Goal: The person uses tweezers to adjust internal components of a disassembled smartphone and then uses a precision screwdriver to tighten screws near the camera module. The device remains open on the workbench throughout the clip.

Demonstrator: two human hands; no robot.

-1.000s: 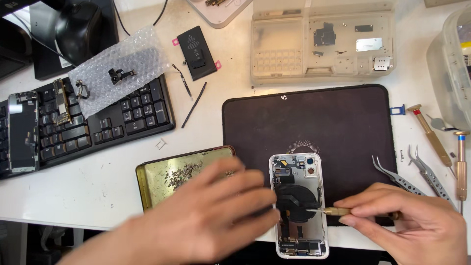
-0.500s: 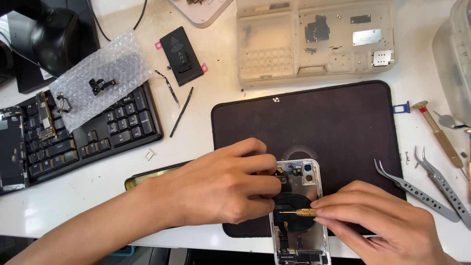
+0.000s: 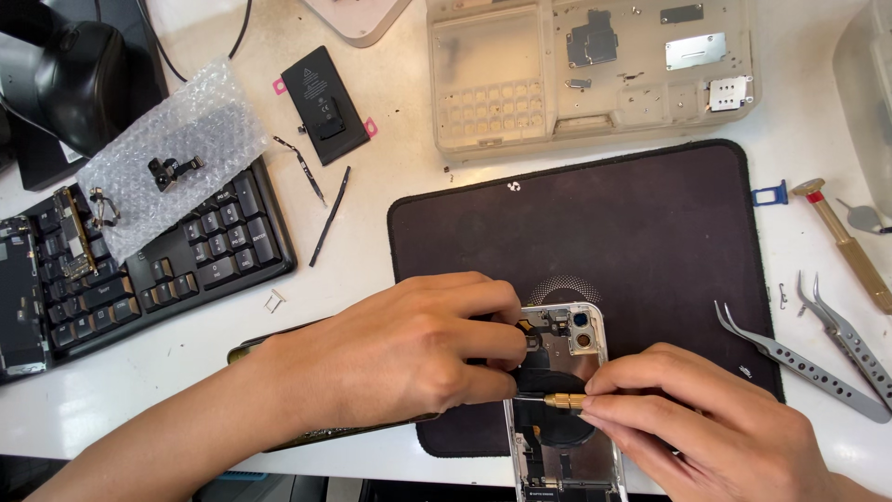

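An opened phone housing [image 3: 567,390] lies face-up at the near edge of a dark work mat [image 3: 641,242], its back shell bare: a silver frame, two camera rings in the upper corner, a black round coil in the middle and small brackets around it. The left hand [image 3: 409,353] lies over the housing's left side, fingers curled against the frame and pinning it down. The right hand [image 3: 715,428] has its fingertips closed around a brass-tipped screwdriver [image 3: 562,402], whose tip points left over the coil. The mat sits on a white bench. Toward the bench's far edge stands a clear parts tray [image 3: 595,70]; a black keyboard [image 3: 139,270] with bubble wrap [image 3: 172,149] occupies the left side, a phone battery [image 3: 325,102] lies behind it, and tweezers [image 3: 799,358] rest by the right edge.
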